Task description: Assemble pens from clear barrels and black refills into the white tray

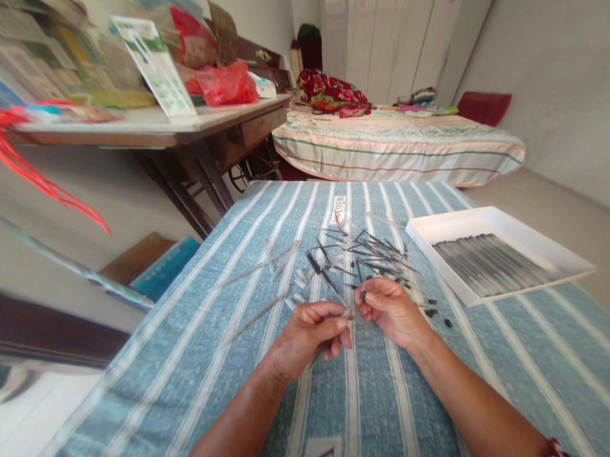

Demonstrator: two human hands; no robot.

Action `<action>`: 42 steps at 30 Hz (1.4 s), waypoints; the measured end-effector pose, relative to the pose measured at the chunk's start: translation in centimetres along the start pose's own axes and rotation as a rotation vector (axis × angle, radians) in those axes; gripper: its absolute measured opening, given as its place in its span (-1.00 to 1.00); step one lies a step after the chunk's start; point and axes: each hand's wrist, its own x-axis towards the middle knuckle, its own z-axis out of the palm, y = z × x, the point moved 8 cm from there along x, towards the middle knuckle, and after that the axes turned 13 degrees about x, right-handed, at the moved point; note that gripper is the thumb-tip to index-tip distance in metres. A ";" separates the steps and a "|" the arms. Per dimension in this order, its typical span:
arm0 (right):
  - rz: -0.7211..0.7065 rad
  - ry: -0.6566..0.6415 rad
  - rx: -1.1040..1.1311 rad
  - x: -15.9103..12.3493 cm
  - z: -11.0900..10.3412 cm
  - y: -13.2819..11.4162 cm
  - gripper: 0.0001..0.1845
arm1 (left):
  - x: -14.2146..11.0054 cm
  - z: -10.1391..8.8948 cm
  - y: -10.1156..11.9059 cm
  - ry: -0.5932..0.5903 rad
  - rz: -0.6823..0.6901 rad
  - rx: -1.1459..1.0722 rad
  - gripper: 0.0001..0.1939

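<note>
My left hand (308, 338) is closed round a slim translucent pen barrel (322, 353), which slants through the fingers with one end at the thumb tip. To its right, my right hand (395, 311) pinches a small black plug (363, 295) between thumb and fingertips. The two hands are close but apart. Just beyond them lie a scattered heap of thin black pen refills (384, 252) and several short clear caps (301, 279). Loose black plugs (448, 323) lie right of my right hand. Clear barrels (256, 320) rest to the left.
A shallow white box (441, 274) at the right holds a row of dark-cored pens (488, 265). Blue striped cloth (180, 357) covers the table. On the left stands a desk (228, 122) with a red plastic bag (230, 84); a bed (402, 148) is behind.
</note>
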 end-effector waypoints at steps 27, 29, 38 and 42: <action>0.097 -0.057 -0.081 0.7 0.4 0.9 -0.73 | 0.4 -0.4 0.7 0.068 -0.095 0.215 -0.80; 0.116 -0.053 -0.092 1.1 0.2 0.8 -0.67 | 0.7 -0.5 0.9 0.104 -0.131 0.257 -0.85; 0.155 -0.087 -0.160 1.4 0.3 0.3 -0.62 | 1.0 -0.4 1.2 0.171 -0.230 0.319 -0.76; 0.154 -0.118 -0.220 1.3 0.3 -0.1 -0.68 | 1.0 -0.4 1.0 0.164 -0.252 0.328 -0.81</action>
